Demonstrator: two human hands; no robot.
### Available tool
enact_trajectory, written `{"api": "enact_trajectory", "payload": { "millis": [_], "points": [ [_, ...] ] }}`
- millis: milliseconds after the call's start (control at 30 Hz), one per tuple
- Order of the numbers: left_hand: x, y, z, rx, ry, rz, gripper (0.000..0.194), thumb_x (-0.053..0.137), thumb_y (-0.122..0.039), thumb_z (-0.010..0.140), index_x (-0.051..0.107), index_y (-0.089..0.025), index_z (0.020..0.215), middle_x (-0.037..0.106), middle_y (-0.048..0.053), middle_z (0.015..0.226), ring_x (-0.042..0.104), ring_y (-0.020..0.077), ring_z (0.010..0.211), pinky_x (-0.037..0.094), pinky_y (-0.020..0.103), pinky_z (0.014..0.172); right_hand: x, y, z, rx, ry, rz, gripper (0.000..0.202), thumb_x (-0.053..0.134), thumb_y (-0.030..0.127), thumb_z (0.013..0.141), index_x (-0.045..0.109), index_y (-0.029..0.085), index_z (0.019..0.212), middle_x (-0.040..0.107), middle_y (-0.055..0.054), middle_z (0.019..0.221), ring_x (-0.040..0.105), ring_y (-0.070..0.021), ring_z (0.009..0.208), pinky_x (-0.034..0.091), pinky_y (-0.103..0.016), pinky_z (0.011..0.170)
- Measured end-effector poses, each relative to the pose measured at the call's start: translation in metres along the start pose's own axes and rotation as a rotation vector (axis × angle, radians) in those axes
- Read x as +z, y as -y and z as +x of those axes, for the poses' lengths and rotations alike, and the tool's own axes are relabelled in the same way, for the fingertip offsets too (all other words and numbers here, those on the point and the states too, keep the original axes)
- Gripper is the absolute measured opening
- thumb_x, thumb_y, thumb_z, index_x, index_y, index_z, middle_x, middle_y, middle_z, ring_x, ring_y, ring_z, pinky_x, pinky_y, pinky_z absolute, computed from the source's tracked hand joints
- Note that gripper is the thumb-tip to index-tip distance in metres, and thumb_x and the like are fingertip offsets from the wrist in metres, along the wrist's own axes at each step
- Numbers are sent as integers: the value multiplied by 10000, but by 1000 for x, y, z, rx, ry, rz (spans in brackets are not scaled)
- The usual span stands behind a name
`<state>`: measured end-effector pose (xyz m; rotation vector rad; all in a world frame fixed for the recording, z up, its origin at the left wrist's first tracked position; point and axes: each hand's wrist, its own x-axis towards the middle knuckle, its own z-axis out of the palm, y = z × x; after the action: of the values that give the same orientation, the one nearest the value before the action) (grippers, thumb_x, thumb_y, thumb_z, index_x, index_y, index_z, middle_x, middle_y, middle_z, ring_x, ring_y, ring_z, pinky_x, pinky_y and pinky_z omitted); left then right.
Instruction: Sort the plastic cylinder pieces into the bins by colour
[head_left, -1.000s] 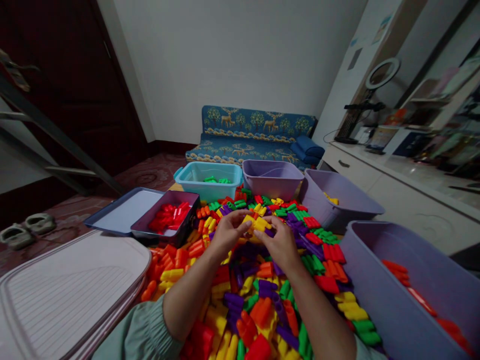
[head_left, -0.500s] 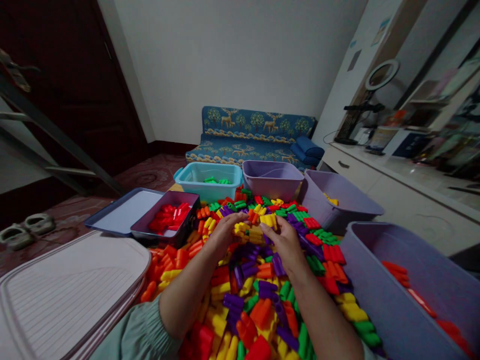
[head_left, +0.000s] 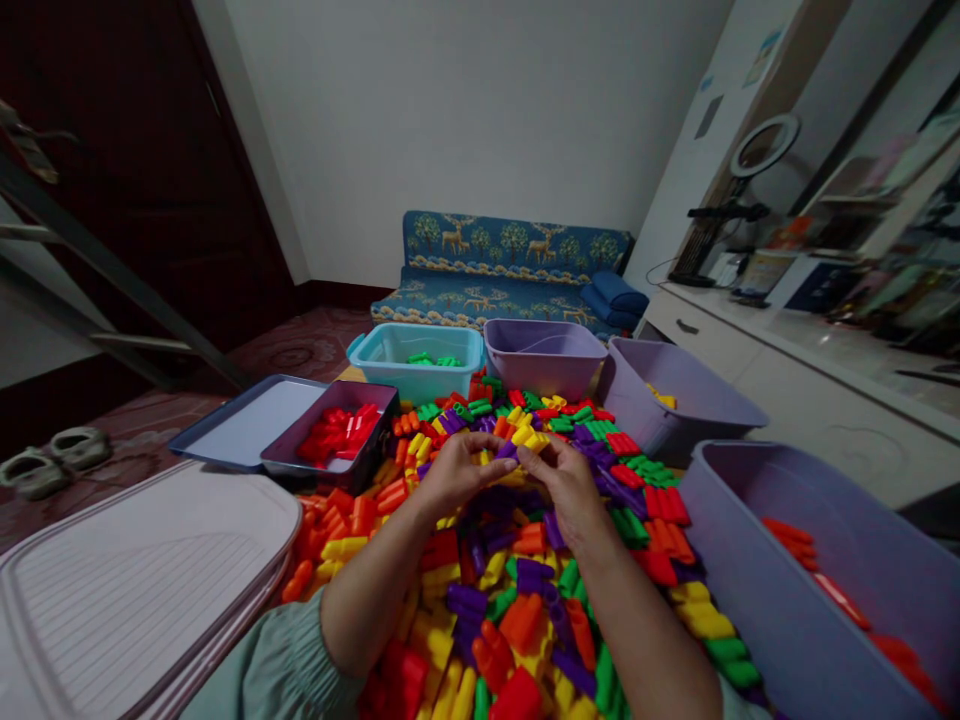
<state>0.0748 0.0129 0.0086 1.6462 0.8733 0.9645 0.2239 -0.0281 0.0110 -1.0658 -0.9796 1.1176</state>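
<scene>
Over a heap of coloured plastic blocks [head_left: 529, 540], shaped like joined tubes, my two hands meet near the middle of the view. My left hand [head_left: 459, 470] is closed, with a purple block [head_left: 508, 451] between its thumb and fingers. My right hand [head_left: 564, 482] pinches a yellow block [head_left: 531, 438], thumb in front and fingers behind. The two blocks touch or overlap; I cannot tell whether they are joined. Red, orange, green, purple and yellow blocks lie under both wrists.
Behind the heap stand a light-blue bin [head_left: 420, 380] with green blocks and a purple bin [head_left: 544, 375]. More purplish bins [head_left: 660, 430] are on the right, one holding red pieces. To the left sit an open case [head_left: 279, 462] with red blocks and pale lids [head_left: 150, 560].
My left hand has closed on a purple block and brought it against the yellow block in my right hand. The yellow block is now tilted. Bins and heap look unchanged.
</scene>
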Motion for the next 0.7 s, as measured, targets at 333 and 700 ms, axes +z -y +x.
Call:
{"api": "enact_trajectory", "payload": {
  "millis": [333,700],
  "points": [
    [-18,10,3,-102,-18,325,319,681,-441,692,726,-146,805,639,-1,674,567,151,665,387,219,600,-30,14,13,-22,-272,255,382,839,420,554,589,173,703,574,47,574,481,-54,487,397,-152,446],
    [-14,3,6,-239,-193,-420,539,623,-532,770,634,-171,1169,676,110,1075,641,183,800,488,221,565,-13,6,6,122,9,13,418,767,503,631,691,169,871,680,-18,726,551,-111,567,428,-218,511]
  ]
}}
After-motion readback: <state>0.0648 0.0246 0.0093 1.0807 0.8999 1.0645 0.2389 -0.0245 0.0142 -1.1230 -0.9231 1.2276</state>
